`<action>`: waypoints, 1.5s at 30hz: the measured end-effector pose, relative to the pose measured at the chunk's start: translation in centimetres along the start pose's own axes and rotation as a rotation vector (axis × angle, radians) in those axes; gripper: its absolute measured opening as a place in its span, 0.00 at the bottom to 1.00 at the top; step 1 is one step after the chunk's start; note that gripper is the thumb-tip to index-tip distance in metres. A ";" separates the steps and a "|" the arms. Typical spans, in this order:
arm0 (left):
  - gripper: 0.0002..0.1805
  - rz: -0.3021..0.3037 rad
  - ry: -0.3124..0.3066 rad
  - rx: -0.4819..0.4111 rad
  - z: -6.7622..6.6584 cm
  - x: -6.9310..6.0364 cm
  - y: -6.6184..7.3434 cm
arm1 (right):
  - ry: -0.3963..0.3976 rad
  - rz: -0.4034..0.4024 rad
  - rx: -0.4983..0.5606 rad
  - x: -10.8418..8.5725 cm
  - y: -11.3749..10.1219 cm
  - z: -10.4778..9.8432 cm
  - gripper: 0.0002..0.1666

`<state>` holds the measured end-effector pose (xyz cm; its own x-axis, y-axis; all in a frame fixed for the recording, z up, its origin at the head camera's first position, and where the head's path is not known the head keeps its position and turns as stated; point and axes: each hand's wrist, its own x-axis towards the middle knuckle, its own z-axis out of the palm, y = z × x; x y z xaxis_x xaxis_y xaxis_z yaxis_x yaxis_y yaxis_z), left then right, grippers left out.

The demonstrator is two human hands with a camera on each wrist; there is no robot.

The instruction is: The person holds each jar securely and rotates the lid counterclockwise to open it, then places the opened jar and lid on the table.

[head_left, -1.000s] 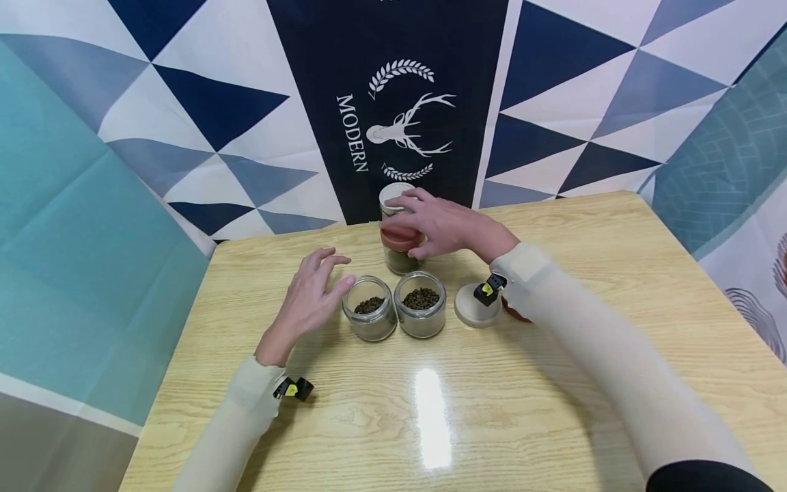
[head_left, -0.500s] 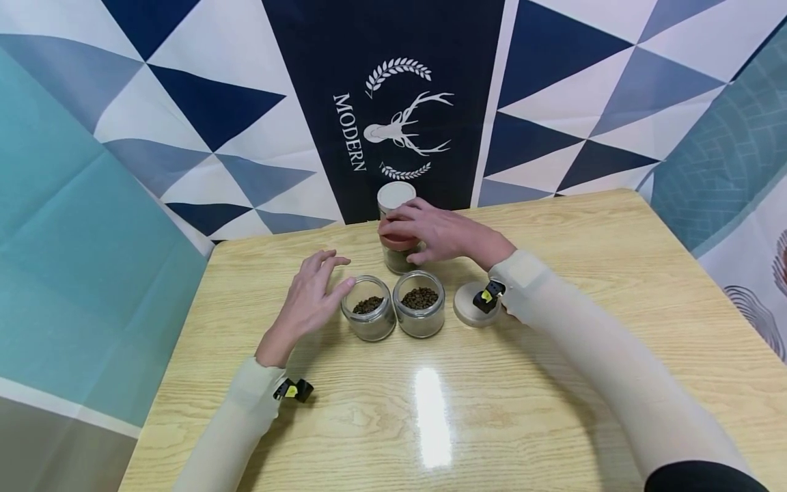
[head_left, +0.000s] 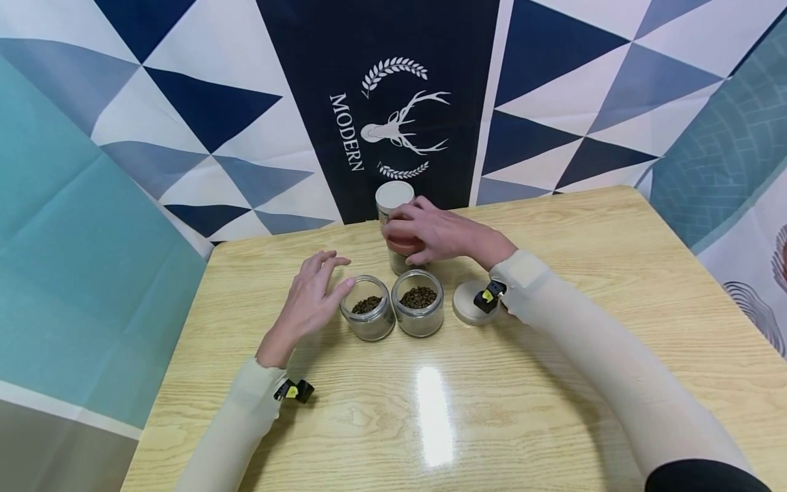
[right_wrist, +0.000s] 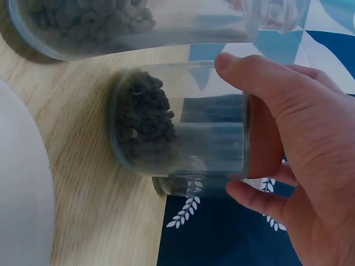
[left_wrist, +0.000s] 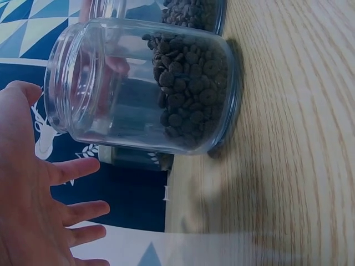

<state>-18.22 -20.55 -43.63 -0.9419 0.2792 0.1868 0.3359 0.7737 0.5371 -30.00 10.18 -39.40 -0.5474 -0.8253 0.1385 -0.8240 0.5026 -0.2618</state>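
Note:
My right hand (head_left: 435,234) grips a glass jar with a reddish-brown lid (head_left: 406,246). In the right wrist view, the thumb lies on the clear wall of this jar (right_wrist: 205,122) and the fingers reach around its lid; dark pieces fill its lower part. My left hand (head_left: 310,295) hovers beside an open glass jar (head_left: 372,326), fingers spread and holding nothing. Touching or almost touching it on the right stands a second open jar (head_left: 421,322). Coffee-bean-like brown pieces lie in both.
Behind the gripped jar stands a white-lidded jar (head_left: 395,196), close to the patterned backdrop (head_left: 289,184). A pale round lid (head_left: 470,305) lies on the wooden table (head_left: 344,417), partly under my right wrist camera (head_left: 488,296).
My right hand's fingers have settled around the lidded jar, which has shifted slightly right and toward me. The brown edge by the pale lid is now covered by the sleeve. My left hand stays still.

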 end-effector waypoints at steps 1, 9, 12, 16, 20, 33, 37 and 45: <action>0.30 0.000 0.001 -0.002 0.0 0.0 0.0 | -0.005 0.016 0.008 -0.1 0.0 0.0 0.37; 0.30 0.003 0.007 -0.010 0.2 0.0 -0.1 | -0.053 0.079 0.050 -0.2 -0.1 0.1 0.38; 0.30 0.004 0.008 -0.014 0.2 0.0 -0.1 | -0.053 0.071 0.048 -0.1 -0.1 0.2 0.38; 0.30 0.003 0.005 -0.015 0.3 0.0 -0.1 | -0.050 0.081 0.052 -0.1 0.0 0.2 0.38; 0.30 -0.002 0.003 -0.012 0.3 -0.1 -0.2 | -0.041 0.071 0.038 0.0 0.0 0.1 0.38; 0.30 -0.013 -0.002 -0.025 0.3 -0.2 -0.2 | -0.039 0.092 0.037 0.2 -0.1 -0.4 0.38; 0.30 -0.014 -0.005 -0.024 0.2 -0.2 -0.3 | -0.026 0.098 0.052 0.0 -0.1 -0.7 0.37; 0.31 -0.027 -0.011 -0.024 0.3 -0.1 -0.4 | 0.011 0.120 0.047 -0.2 -0.4 -2.6 0.37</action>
<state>-18.27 -20.71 -44.15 -0.9505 0.2643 0.1632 0.3098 0.7674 0.5614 -29.89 10.82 -36.88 -0.6432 -0.7571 0.1144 -0.7450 0.5843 -0.3219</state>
